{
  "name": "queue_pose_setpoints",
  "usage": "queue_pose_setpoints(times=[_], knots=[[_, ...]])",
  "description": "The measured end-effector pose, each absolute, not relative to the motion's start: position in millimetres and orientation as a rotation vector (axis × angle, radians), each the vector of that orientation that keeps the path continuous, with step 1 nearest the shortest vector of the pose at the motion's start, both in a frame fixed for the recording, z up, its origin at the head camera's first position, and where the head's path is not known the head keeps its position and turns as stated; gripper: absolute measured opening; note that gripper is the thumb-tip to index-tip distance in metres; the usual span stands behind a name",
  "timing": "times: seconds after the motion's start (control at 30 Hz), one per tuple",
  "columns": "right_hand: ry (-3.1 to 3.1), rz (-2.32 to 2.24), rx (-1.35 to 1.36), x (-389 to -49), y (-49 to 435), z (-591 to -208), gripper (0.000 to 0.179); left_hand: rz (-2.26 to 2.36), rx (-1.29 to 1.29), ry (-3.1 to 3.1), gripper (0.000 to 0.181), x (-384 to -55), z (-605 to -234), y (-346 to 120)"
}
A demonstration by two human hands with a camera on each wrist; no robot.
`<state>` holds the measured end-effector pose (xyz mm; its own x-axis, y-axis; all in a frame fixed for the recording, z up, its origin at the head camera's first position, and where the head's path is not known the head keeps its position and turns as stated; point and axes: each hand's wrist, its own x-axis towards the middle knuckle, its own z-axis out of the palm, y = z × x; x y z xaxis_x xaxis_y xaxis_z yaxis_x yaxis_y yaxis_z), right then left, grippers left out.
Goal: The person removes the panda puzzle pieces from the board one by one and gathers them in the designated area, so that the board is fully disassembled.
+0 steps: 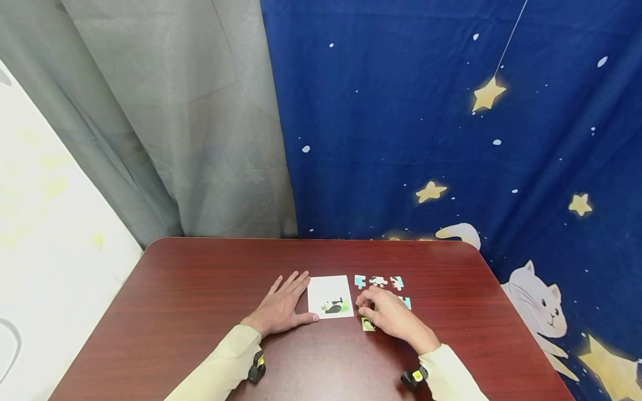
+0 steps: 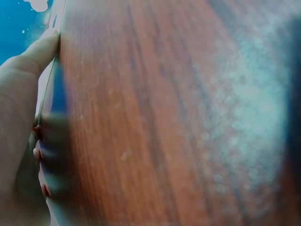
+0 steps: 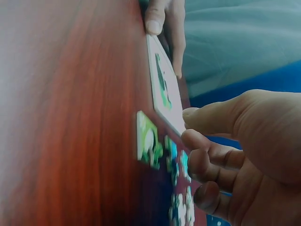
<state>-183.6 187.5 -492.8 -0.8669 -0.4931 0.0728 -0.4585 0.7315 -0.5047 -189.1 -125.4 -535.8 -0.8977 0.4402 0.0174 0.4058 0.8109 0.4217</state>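
A square white puzzle board with a black-and-green picture part near its lower edge lies on the table. My left hand rests flat with fingers spread, its thumb and fingertips at the board's left edge. To the right of the board, my right hand hovers over jigsaw pieces with loosely bent fingers. In the right wrist view its thumb and forefinger stand slightly apart, with nothing showing between them. A green jigsaw piece lies just below this hand. Teal-and-white pieces form a row beyond it, and another teal piece is partly covered.
The dark red wooden table has rounded far corners. Behind it hang a grey curtain and a blue star-patterned curtain. A white surface stands to the left. Each wrist wears a black strap device.
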Motion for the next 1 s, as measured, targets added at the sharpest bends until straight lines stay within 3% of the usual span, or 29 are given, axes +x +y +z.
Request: queue_pose_setpoints(times=[1.0], knots=[[2.663, -0.597, -0.823, -210.4, 127.6, -486.8, 0.021, 0.600, 0.668, 2.907, 0.102, -186.4, -527.9, -124.8]])
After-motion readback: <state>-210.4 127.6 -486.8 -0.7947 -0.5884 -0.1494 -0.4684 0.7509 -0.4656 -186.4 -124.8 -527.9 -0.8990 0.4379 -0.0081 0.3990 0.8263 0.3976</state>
